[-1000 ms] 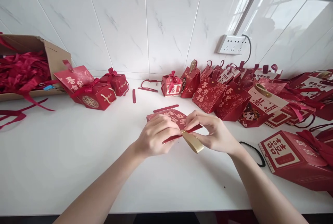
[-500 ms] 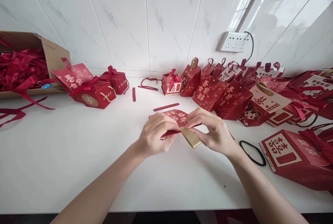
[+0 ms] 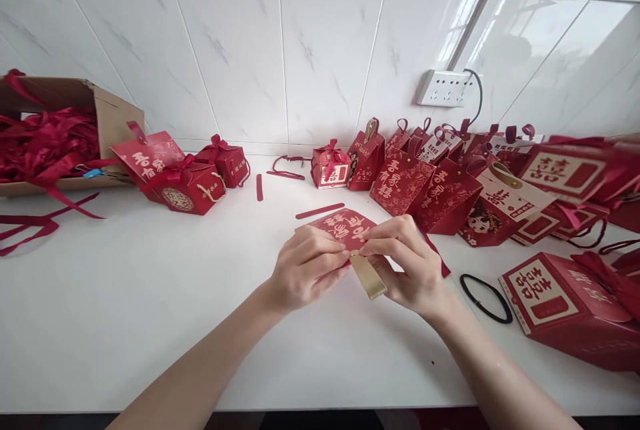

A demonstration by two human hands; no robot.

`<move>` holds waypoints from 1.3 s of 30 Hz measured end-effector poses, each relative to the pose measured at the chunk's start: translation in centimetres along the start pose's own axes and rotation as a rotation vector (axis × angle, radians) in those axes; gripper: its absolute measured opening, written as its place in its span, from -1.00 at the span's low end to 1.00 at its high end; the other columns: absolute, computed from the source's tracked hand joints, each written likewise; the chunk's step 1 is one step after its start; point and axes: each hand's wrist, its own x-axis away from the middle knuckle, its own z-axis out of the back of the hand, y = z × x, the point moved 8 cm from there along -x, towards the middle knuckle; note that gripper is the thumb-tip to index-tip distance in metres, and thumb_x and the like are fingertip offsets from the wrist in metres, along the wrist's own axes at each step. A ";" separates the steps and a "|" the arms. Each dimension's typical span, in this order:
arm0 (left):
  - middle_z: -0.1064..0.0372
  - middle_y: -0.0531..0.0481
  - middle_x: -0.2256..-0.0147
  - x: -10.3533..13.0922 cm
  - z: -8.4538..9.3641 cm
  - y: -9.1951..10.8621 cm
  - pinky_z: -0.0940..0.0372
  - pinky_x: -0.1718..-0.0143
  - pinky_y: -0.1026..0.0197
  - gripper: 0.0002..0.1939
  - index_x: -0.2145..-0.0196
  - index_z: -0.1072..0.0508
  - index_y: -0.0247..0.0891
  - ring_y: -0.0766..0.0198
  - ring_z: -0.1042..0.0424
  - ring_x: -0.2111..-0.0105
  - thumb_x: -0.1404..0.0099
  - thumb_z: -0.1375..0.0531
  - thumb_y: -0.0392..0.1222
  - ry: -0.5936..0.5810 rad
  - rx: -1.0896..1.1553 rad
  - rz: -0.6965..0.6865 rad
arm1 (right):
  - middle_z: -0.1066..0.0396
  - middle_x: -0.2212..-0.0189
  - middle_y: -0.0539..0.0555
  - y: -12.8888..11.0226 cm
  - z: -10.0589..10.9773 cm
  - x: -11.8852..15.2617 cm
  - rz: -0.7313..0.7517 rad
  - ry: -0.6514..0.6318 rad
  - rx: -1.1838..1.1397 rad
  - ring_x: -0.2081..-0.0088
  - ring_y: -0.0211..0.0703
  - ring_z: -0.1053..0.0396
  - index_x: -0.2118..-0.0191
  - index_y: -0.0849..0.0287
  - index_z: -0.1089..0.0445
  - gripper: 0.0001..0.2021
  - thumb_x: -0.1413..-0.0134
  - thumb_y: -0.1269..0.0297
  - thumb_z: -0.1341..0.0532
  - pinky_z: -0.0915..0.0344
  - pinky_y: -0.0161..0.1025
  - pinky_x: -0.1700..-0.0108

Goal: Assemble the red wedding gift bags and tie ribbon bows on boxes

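A red box with pale gold characters (image 3: 347, 229) lies between my hands over the middle of the table. My left hand (image 3: 307, 267) pinches its near edge from the left. On the right, my right hand (image 3: 405, 263) grips the same edge, its fingers bent beside the gold strap (image 3: 369, 277). The strap hangs as a loop toward me from between the fingertips. Fingers partly cover the box's near edge and the strap's upper end. Just beyond the box lies a flat red strip (image 3: 320, 211).
Finished-looking red boxes (image 3: 403, 180) crowd the right side of the white table (image 3: 200, 323). A black loop (image 3: 486, 298) lies near my right forearm. A carton (image 3: 117, 120) of red ribbon and several boxes stand at left. A blurred red box (image 3: 567, 170) appears at upper right.
The box between my hands now shows more of its printed face, and its near edge looks more closed. A blurred red box has appeared above the others at right. The view has tilted slightly upward.
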 end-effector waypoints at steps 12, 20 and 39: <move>-0.39 -0.14 0.08 1.9 -2.7 -5.4 -0.29 0.05 0.07 -0.61 0.11 -0.44 -0.26 0.06 -0.36 0.04 -0.28 -0.10 0.08 -0.309 0.862 1.102 | -0.30 0.23 0.04 4.5 -3.9 2.0 -0.649 -0.080 -1.133 0.14 -0.07 -0.36 0.39 0.07 -0.33 -0.82 -0.05 0.10 -0.26 -0.36 -0.14 0.21; -0.43 -0.05 0.22 3.4 -5.0 -3.8 -0.34 0.23 0.19 -0.59 0.15 -0.39 -0.24 0.13 -0.44 0.20 -0.09 -0.29 0.01 -0.448 0.868 1.237 | -0.38 0.09 0.03 5.6 -3.8 2.3 -0.818 -0.043 -1.029 0.05 -0.04 -0.37 0.30 0.01 -0.48 -0.82 0.07 0.13 -0.35 -0.38 -0.13 0.11; -0.47 0.04 0.33 1.3 -0.8 -5.1 -0.32 0.31 0.36 -0.83 0.31 -0.46 -0.22 0.33 -0.44 0.34 -0.14 -0.25 -0.11 -0.070 0.279 0.980 | -0.44 0.34 -0.01 4.9 -1.3 1.2 -0.595 0.047 -0.437 0.30 -0.22 -0.42 0.28 0.10 -0.32 -0.88 -0.02 0.38 -0.24 -0.38 -0.26 0.24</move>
